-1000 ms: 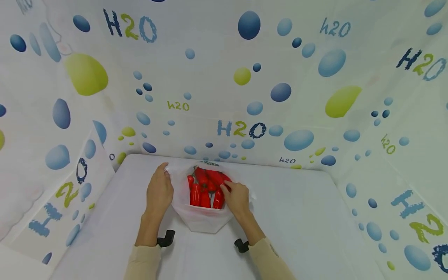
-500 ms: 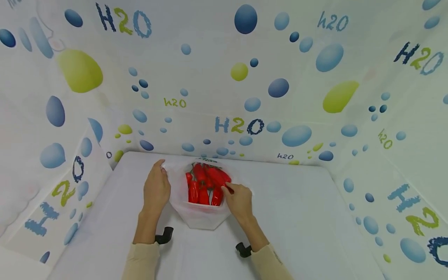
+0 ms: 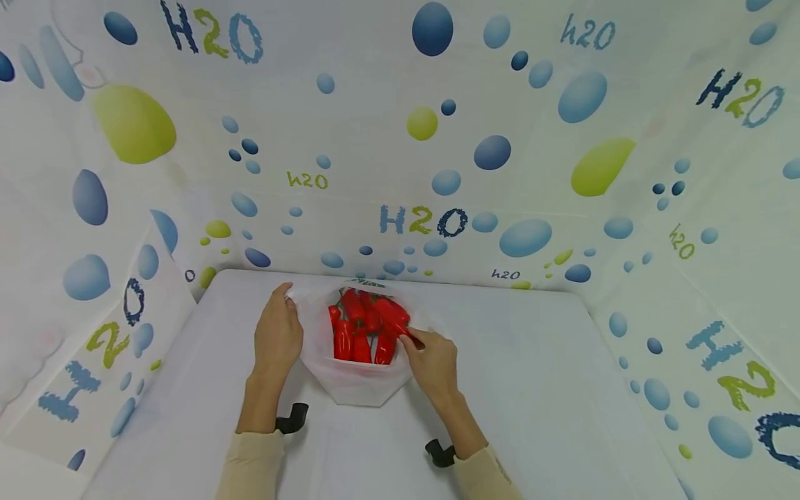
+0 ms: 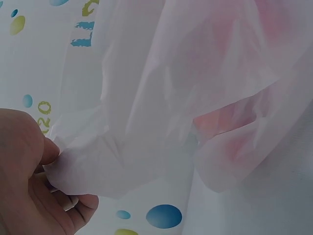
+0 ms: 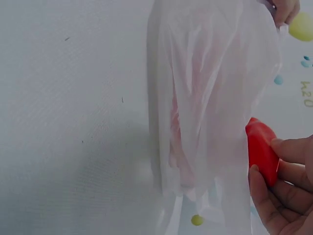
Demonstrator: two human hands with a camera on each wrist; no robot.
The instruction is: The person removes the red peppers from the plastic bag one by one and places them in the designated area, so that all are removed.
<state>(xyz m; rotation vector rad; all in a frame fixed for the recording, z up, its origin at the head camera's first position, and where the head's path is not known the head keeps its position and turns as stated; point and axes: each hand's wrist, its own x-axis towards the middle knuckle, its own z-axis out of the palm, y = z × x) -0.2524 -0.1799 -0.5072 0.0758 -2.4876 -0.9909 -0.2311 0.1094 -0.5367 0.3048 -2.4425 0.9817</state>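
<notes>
A translucent white plastic bag [image 3: 361, 385] lies on the table, its mouth spread wide. Several red peppers [image 3: 361, 345], some with green stems, show through the opening. My left hand [image 3: 278, 337] pinches the bag's edge at the left; in the left wrist view, the thumb and fingers of that hand [image 4: 29, 176] grip the thin plastic. With my right hand [image 3: 434, 364] I pinch one red pepper [image 3: 392, 316] by its end, at the right side of the opening. The right wrist view has this pepper [image 5: 262, 149] between thumb and fingers, partly hidden behind the bag.
The white table [image 3: 525, 389] extends to both sides of the bag. Walls [image 3: 350, 139] printed with blue and green drops and H2O lettering enclose its back and sides. A black wrist-worn device [image 3: 292, 418] sits on each wrist.
My right hand has moved slightly to the right relative to the bag, tilting the pinched pepper and drawing it along. The left hand keeps its hold on the bag. The head view has shifted slightly.
</notes>
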